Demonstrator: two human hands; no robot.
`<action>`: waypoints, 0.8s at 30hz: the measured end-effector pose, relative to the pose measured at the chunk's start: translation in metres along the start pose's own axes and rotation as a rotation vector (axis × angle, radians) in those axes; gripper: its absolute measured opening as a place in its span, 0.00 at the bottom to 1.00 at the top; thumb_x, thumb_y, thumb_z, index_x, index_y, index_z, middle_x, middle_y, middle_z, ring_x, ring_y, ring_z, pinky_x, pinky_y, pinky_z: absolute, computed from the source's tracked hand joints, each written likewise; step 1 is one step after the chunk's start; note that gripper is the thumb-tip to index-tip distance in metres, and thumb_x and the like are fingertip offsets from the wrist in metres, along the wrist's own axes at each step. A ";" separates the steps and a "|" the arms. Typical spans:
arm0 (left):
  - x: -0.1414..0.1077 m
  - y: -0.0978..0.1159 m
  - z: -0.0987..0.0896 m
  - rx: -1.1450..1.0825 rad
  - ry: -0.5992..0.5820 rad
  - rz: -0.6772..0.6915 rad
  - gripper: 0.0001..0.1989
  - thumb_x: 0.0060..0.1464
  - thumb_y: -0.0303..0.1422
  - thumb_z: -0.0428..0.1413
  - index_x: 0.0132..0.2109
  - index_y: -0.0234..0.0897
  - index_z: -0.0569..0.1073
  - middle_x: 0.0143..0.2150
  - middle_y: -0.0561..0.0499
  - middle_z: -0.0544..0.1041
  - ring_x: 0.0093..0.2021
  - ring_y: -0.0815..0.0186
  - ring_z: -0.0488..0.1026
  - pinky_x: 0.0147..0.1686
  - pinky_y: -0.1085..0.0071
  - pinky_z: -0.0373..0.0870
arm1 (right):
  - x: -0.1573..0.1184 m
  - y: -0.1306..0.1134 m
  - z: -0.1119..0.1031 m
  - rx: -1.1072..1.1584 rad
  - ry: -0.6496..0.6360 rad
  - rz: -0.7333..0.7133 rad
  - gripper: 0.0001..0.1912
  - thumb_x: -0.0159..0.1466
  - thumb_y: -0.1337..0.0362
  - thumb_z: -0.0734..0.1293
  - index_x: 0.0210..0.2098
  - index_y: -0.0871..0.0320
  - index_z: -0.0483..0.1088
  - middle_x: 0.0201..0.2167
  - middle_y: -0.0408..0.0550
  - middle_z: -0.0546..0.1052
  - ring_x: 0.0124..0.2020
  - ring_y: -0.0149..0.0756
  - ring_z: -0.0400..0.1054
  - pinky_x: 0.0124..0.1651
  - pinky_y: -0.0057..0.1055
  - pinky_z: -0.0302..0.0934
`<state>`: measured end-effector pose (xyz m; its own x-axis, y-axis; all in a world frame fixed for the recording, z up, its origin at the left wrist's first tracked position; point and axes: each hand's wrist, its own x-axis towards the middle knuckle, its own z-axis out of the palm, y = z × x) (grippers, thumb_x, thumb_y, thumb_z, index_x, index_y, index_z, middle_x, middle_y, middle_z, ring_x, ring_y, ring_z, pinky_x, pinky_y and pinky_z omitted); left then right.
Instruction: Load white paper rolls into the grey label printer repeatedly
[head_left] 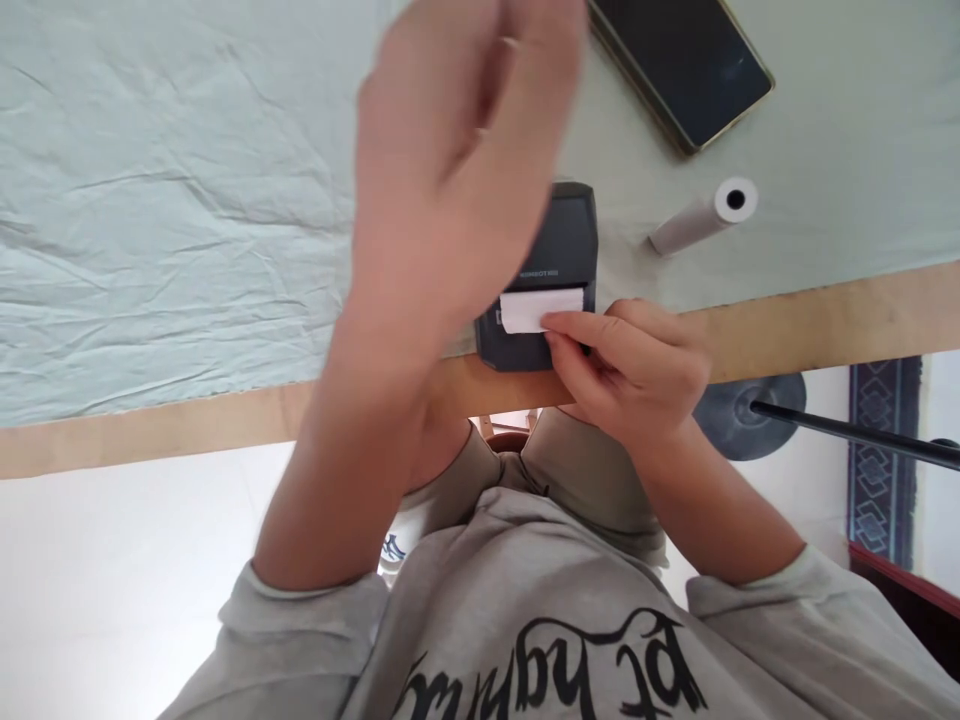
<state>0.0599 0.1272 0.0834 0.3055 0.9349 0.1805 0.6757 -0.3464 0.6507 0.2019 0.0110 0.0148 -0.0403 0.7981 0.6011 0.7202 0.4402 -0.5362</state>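
Observation:
A small dark portable printer [574, 235] lies near the table's front edge, with a short white paper strip [521, 308] coming out of its slot. The thumb and forefinger of my right hand [637, 360] are closed on the free edge of that strip. My left hand [450, 190] is raised close to the camera, above the printer, and covers part of its left side. Motion blurs this hand, and its fingertips run out of view at the top, so its grip does not show. Right of the printer, a white paper roll [701, 220] rests on the cloth.
A dark smartphone [682, 65] lies at the top right, beyond the paper roll. Pale green cloth [165, 200] covers the table up to its bare wooden edge [810, 315]. Below on the right are a round black base with a pole [847, 432] and a patterned rug [881, 460].

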 end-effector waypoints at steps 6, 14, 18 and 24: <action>0.015 0.031 0.022 0.321 -0.368 -0.145 0.17 0.74 0.39 0.45 0.55 0.42 0.76 0.49 0.50 0.80 0.50 0.54 0.78 0.46 0.55 0.73 | 0.000 -0.002 -0.003 0.187 -0.036 0.074 0.08 0.66 0.69 0.68 0.39 0.49 0.77 0.18 0.35 0.64 0.18 0.27 0.56 0.24 0.31 0.55; 0.005 0.026 0.038 0.451 -0.297 -0.049 0.22 0.73 0.33 0.40 0.53 0.39 0.79 0.44 0.39 0.81 0.43 0.44 0.81 0.41 0.51 0.70 | -0.008 0.006 -0.006 0.162 -0.054 0.384 0.19 0.76 0.47 0.58 0.35 0.50 0.69 0.22 0.40 0.63 0.26 0.33 0.64 0.32 0.35 0.65; 0.006 0.028 0.042 0.461 -0.336 -0.002 0.22 0.73 0.31 0.39 0.55 0.38 0.77 0.45 0.38 0.82 0.46 0.44 0.81 0.43 0.50 0.70 | -0.005 0.006 -0.004 0.177 -0.085 0.383 0.23 0.75 0.44 0.57 0.31 0.50 0.66 0.21 0.39 0.61 0.24 0.32 0.62 0.30 0.35 0.65; 0.007 0.029 0.043 0.471 -0.379 -0.004 0.20 0.74 0.31 0.40 0.55 0.38 0.76 0.49 0.38 0.82 0.51 0.44 0.79 0.47 0.48 0.71 | -0.005 0.007 -0.005 0.169 -0.171 0.406 0.20 0.75 0.47 0.61 0.30 0.50 0.67 0.21 0.41 0.65 0.27 0.35 0.67 0.33 0.38 0.69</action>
<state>0.1100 0.1207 0.0718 0.4618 0.8738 -0.1524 0.8752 -0.4210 0.2384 0.2109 0.0085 0.0112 0.0974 0.9696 0.2244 0.5794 0.1281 -0.8049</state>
